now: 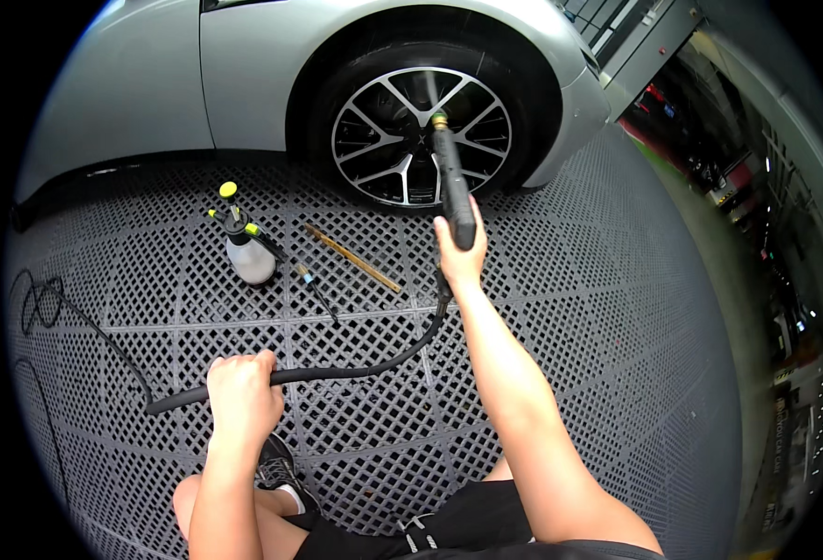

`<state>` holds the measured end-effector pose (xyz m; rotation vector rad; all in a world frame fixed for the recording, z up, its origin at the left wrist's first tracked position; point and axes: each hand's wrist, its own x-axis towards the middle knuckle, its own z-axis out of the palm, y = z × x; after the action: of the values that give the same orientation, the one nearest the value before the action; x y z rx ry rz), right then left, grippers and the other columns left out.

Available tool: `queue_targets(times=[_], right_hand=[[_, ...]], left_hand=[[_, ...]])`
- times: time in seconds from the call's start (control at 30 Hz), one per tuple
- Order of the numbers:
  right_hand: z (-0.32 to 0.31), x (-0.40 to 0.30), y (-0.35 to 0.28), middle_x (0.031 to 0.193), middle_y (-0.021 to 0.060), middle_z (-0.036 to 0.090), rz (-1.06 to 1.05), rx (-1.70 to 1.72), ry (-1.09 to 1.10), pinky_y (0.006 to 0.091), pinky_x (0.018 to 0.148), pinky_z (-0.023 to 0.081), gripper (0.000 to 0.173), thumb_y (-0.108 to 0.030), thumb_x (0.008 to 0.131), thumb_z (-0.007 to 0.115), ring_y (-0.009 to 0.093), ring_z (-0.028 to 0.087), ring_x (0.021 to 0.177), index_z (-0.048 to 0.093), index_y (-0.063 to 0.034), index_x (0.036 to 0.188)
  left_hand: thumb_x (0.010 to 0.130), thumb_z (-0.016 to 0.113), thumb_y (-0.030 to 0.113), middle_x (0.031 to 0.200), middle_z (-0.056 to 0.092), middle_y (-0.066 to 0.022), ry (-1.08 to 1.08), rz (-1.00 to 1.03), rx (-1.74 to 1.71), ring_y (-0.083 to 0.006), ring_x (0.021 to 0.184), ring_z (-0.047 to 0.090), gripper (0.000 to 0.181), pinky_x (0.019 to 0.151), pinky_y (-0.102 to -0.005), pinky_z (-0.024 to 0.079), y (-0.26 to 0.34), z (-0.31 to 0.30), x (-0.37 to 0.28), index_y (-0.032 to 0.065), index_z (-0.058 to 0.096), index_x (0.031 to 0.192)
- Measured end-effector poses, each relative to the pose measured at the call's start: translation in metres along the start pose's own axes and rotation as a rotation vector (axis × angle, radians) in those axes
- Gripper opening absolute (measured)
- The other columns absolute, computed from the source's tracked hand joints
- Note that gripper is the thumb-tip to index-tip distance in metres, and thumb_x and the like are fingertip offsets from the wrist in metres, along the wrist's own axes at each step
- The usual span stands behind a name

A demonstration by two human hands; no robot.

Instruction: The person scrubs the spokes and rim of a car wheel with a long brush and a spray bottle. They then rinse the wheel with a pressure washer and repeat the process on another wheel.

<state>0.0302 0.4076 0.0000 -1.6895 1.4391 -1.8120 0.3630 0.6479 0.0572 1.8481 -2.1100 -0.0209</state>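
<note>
My right hand point(462, 248) is closed around the handle of a black pressure washer gun point(452, 178), whose brass-coloured nozzle points at the car's alloy wheel point(422, 136). A pale streak of spray shows at the nozzle against the upper spokes. Below the handle, a thick black hose point(355, 372) curves down and to the left. My left hand point(245, 392) grips that hose near its sleeved end, low on the left. Both hands are above the grey grid floor point(362, 455).
A pump spray bottle point(250, 260) with yellow parts stands left of the wheel. Beside it lie a detailing brush point(317, 290) and a thin brownish strip point(352, 257). A thin hose point(100, 336) loops at far left. The silver car's body point(131, 84) spans the top.
</note>
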Motion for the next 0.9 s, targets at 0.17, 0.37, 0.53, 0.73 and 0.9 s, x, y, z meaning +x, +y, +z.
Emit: queue_targets(times=[0.17,0.37,0.53,0.73,0.9], right_hand=[[0.032,-0.016,0.012,0.134,0.0169,0.069,-0.07,-0.106,0.098,0.036,0.101,0.053,0.072,-0.019,0.092,0.081,0.025,0.07,0.116,0.05,-0.0073,0.156],[0.052,0.002,0.049,0.124,0.0176,0.072,0.017,-0.173,0.234,0.0392,0.093,0.056,0.072,-0.022,0.092,0.081,0.027,0.073,0.101,0.049,-0.0092,0.156],[0.062,0.038,0.07,0.123,0.0196,0.073,-0.13,-0.29,0.196,0.0426,0.094,0.055,0.073,-0.025,0.091,0.079,0.035,0.073,0.105,0.049,-0.0137,0.156],[0.125,0.056,0.039,0.11,0.0208,0.076,-0.077,-0.603,0.132,0.05,0.091,0.056,0.078,-0.022,0.088,0.073,0.042,0.073,0.101,0.044,-0.021,0.159],[0.148,0.065,0.018,0.106,0.0186,0.077,0.087,-0.802,0.116,0.0514,0.089,0.056,0.079,-0.019,0.087,0.072,0.04,0.074,0.099,0.042,-0.0244,0.16]], left_hand=[[0.073,0.073,0.004,0.066,0.066,-0.0108,-0.049,-0.05,0.039,-0.0322,0.068,0.069,0.009,0.073,-0.0437,0.05,-0.007,0.007,0.001,0.0071,0.065,0.076],[0.075,0.073,0.004,0.085,0.07,-0.013,-0.098,-0.094,0.032,-0.0315,0.087,0.069,0.018,0.079,-0.0443,0.052,-0.014,0.02,-0.007,0.0041,0.066,0.092],[0.078,0.072,0.003,0.1,0.069,-0.0141,-0.278,-0.074,-0.003,-0.029,0.1,0.067,0.038,0.086,-0.0416,0.054,0.003,0.037,-0.013,-0.0028,0.066,0.115],[0.083,0.07,0.004,0.105,0.068,-0.014,-0.285,-0.154,0.026,-0.0271,0.104,0.065,0.05,0.091,-0.0382,0.053,-0.001,0.037,-0.005,-0.0074,0.062,0.131],[0.084,0.071,0.006,0.104,0.068,-0.0117,-0.256,-0.224,0.036,-0.0248,0.104,0.065,0.041,0.091,-0.0381,0.053,-0.014,0.039,-0.005,-0.0046,0.065,0.124]])
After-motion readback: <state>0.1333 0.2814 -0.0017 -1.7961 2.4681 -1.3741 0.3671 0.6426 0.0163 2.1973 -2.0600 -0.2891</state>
